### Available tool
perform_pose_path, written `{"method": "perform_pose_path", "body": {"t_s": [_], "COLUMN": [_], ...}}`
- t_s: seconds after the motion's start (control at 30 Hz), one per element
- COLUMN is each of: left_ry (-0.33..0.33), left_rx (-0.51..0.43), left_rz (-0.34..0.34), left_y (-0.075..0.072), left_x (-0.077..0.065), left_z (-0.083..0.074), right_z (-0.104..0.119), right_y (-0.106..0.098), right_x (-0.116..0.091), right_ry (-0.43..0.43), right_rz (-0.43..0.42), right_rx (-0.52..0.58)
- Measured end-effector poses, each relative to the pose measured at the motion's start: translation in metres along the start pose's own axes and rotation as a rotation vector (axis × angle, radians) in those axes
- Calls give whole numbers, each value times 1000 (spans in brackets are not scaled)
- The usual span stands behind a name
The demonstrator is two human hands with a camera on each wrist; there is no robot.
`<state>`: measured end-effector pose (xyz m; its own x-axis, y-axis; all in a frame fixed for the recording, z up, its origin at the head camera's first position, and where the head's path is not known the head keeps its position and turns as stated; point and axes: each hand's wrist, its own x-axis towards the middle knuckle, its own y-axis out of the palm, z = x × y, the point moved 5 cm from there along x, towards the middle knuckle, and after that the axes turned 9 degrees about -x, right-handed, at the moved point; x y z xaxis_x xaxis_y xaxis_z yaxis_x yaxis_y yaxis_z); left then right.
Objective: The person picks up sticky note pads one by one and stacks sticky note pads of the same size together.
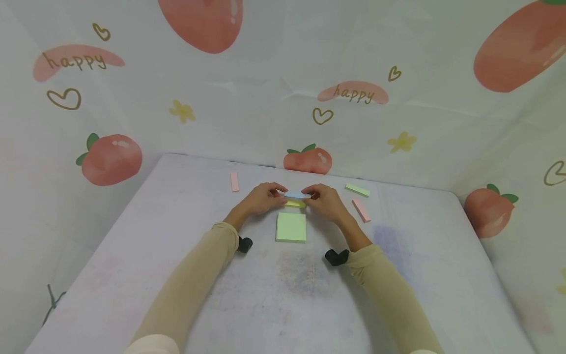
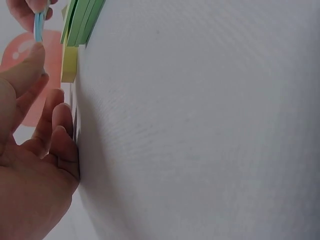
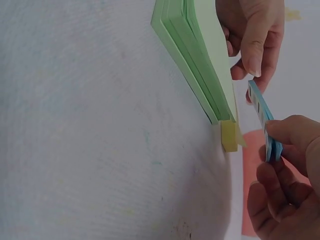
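Both hands hold a light blue sticky-note strip pad (image 1: 294,194) above the table. My left hand (image 1: 263,198) pinches its left end between thumb and finger, while my right hand (image 1: 327,201) grips the right end. In the right wrist view the blue strip pad (image 3: 261,112) is seen edge-on, its layers slightly parted near the right thumb. Just below it lies a yellow strip pad (image 1: 295,203). Nearer to me, a stack of square green sticky notes (image 1: 291,227) rests flat, close in front of the yellow pad.
Off to the left lies a pink strip pad (image 1: 235,182). On the right are a green strip pad (image 1: 357,190) and another pink strip pad (image 1: 361,210). A printed cloth backdrop (image 1: 265,98) rises behind the white table (image 1: 274,305).
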<state>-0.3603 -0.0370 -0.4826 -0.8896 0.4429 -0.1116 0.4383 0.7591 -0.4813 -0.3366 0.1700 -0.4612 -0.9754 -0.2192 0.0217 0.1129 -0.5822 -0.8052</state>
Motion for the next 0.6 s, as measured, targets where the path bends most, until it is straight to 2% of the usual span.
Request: {"method": "perform_pose_path", "body": {"t_s": [0.17,0.37,0.6], "left_ry": [4,45,68], "left_rx": [-1,23,6], "left_rz": [-31,-44,-90], "left_y": [-1,0,-3], "left_x": [-2,0,0], "left_z": [-2,-6,-11], "right_z": [1,6,9], "right_y": [2,1,-3], "right_x": [0,-1,-1], "right_ry": [-16,-53,-108], "right_rz": [6,4,-49], "right_rx": [3,12,61]}}
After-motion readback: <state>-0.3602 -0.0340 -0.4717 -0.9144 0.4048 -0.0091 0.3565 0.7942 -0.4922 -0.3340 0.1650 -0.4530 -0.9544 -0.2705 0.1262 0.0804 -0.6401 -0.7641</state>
